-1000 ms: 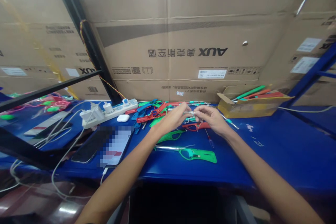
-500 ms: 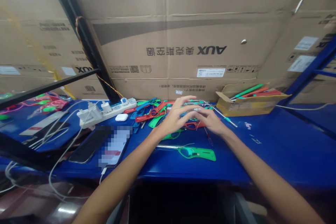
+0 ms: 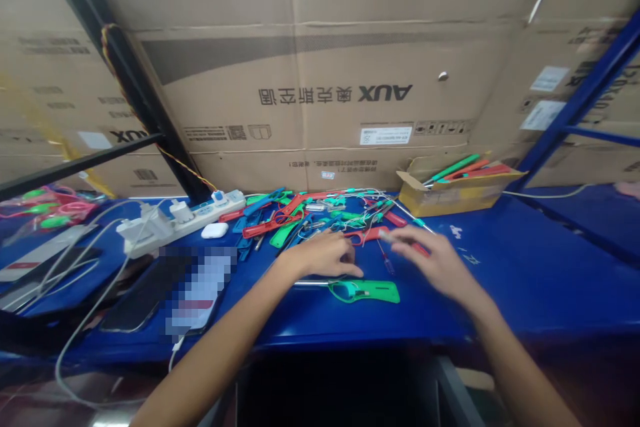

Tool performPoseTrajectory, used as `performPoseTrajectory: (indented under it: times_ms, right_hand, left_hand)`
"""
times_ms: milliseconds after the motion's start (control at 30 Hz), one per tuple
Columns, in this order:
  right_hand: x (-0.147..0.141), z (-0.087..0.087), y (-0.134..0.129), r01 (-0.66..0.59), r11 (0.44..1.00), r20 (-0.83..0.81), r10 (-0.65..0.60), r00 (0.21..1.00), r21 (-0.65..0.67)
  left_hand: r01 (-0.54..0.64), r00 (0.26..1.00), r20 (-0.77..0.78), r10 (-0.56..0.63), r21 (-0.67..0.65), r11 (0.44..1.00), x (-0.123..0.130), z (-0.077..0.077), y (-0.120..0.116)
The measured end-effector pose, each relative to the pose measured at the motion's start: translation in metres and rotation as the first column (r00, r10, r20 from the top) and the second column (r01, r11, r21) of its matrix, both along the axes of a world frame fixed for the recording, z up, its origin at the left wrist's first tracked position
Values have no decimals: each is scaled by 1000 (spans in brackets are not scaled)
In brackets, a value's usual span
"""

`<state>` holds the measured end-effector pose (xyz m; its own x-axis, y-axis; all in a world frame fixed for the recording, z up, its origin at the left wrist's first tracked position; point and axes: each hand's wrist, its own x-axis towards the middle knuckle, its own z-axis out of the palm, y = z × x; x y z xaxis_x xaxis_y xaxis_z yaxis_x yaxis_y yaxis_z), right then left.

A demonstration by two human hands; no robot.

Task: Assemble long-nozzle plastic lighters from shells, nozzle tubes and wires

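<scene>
In the head view, a green lighter casing [image 3: 377, 291] with a long metal tube lies near the table's front edge. My left hand [image 3: 323, 255] hovers just above it, palm down, with loosely bent fingers and the thumb apart from them; whether it touches the tube I cannot tell. To the right, my right hand [image 3: 440, 261] pinches a small whitish piece [image 3: 385, 235] between its fingertips, slightly blurred. Between the hands lies a small screwdriver [image 3: 387, 263] with a dark, purplish handle. Behind them spreads a pile of red, blue and green lighter casings [image 3: 285, 221] with thin wires.
An open cardboard box [image 3: 450, 199] holding green and red lighters stands at the back right. On the left are a power strip [image 3: 200, 219], a white earbud case [image 3: 215, 231], two phones [image 3: 207, 287] and loose white cables. Large cardboard [image 3: 325, 60] backs the blue table [image 3: 540, 267].
My hands were together over the pile. Now the left has come down towards the green casing, and the right has moved apart to the right with the small piece. The view has shifted slightly.
</scene>
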<state>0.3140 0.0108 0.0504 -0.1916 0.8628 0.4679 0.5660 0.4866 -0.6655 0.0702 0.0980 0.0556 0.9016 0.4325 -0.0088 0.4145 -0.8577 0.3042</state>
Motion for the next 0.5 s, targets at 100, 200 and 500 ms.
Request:
performPoseTrajectory:
  times_ms: [100,200,500]
  right_hand:
    - [-13,-31,-35,-69,997,64,71,995,-31]
    - [-20,-45,-49,-110,993,100,113,989,-32]
    - [-29,-42,-47,-118,991,21,119,993,-69]
  left_hand:
    - [14,999,-35,-15,-22,1000,3,0,-2]
    - [23,999,-38,-23,-17,1000,-1,7,-13]
    - [-266,896,365,252,-11,964,-29,-26,-77]
